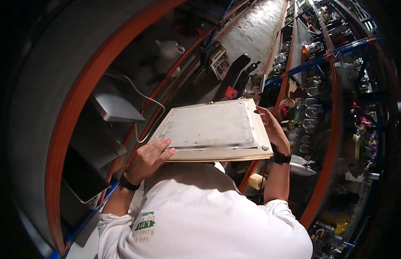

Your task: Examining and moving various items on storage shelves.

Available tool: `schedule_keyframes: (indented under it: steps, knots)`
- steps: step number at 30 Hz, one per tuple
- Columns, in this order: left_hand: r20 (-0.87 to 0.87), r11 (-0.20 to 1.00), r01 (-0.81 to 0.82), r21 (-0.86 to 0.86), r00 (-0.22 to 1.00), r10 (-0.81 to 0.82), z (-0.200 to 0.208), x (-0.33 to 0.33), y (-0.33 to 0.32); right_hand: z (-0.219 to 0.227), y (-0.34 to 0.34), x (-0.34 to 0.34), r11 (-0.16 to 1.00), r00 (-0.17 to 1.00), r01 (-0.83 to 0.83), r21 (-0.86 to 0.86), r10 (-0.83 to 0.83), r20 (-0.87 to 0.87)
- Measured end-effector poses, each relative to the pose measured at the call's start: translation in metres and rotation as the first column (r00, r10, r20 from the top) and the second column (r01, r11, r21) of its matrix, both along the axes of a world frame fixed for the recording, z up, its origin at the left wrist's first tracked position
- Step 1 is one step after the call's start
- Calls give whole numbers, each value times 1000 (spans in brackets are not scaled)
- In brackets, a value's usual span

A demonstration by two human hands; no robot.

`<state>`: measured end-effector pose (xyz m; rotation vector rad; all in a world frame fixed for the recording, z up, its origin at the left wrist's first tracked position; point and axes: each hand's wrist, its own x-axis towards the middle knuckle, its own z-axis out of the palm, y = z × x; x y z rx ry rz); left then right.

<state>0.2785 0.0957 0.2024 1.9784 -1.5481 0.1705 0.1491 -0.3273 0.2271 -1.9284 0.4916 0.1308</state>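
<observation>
In front of my chest is a picture frame point(209, 127), its off-white backing turned up toward me and a small metal hanger on its far edge. My left hand point(149, 159) grips the near left corner, fingers laid on the backing and the thumb out of sight. At the right edge, my right hand point(273, 128) is closed around the side, with part of its fingers hidden behind the frame. The backing sheet looks stained and uneven along its rim. Whatever picture is on the other face cannot be seen.
Shelves with orange edges run along both sides. On the right stand several glasses point(311, 112) and flowers point(364, 123). A white teapot point(169, 49), a grey box-like device point(116, 105) with a cable and a framed picture point(220, 64) are on the left and ahead. Concrete floor point(256, 32) lies beyond.
</observation>
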Motion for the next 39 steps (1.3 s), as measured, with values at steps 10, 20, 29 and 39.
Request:
schedule_keyframes:
  steps: [10,20,29,39]
  knots:
    - [78,994,-2,105,997,-6,10,20,-93,-30,-87,14,967,977,61,246,-108,183]
    - [-17,986,126,113,992,-125,22,43,-187,-49,-159,-2,963,961,210,-169,-172,215]
    - [-50,957,262,121,965,-258,38,101,-260,-35,-170,-45,788,842,393,-474,-101,530]
    - [-168,982,1,190,985,32,-43,151,-339,-48,-147,-61,818,833,385,-428,-109,543]
